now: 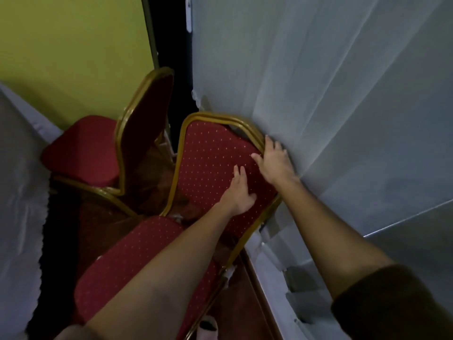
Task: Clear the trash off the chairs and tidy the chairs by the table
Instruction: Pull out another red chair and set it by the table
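A red banquet chair point(208, 155) with gold dots and a gold metal frame stands in the middle, its backrest leaning against the white tablecloth. My right hand point(275, 160) grips the top right edge of that backrest, fingers over the gold frame. My left hand point(239, 192) lies flat on the backrest's padded front, fingers spread. The chair's seat point(127, 266) shows below my left forearm. A second red chair point(81, 150) stands to the left, its backrest point(147, 114) turned sideways. No trash shows on either seat.
A table draped in white cloth point(343, 119) fills the right side. Another white cloth point(17, 192) hangs at the left. A yellow-green wall point(73, 45) lies behind. Brown floor point(247, 303) shows between the chair and the cloth.
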